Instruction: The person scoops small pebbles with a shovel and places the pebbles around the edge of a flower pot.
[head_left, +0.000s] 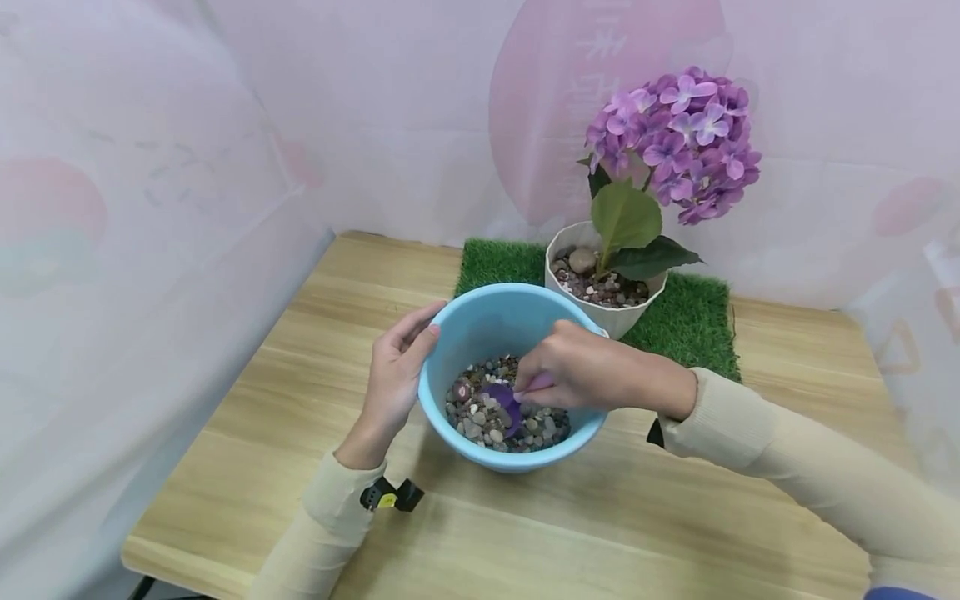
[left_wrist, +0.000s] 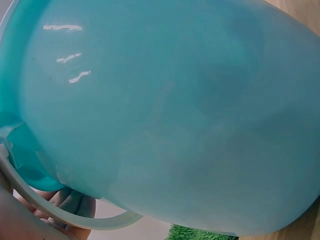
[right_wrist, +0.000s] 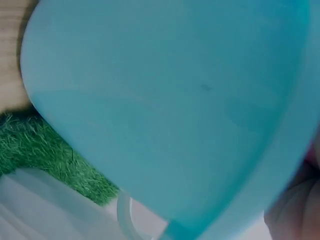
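A light blue bucket (head_left: 480, 329) stands on the wooden table, with mixed pebbles (head_left: 474, 429) covering its bottom. My left hand (head_left: 393, 371) grips its left rim, thumb on the near side. Inside the bucket, my right hand (head_left: 585, 367) holds a small purple shovel (head_left: 501, 393) by its pinkish handle, the blade down among the pebbles. The bucket's outer wall (left_wrist: 160, 100) fills most of the left wrist view, where fingers (left_wrist: 80, 206) show behind the pale bucket handle (left_wrist: 65, 215). In the right wrist view the wall (right_wrist: 150, 100) hides the shovel; part of my right hand (right_wrist: 295, 210) shows at the edge.
Behind the bucket, a white pot (head_left: 618, 321) holds pebbles and a purple hydrangea (head_left: 686, 137). The pot stands on a green artificial grass mat (head_left: 498, 262). A pale printed cloth (head_left: 405, 108) hangs behind the table (head_left: 300, 400). A blue object (head_left: 896, 593) shows at the lower right corner.
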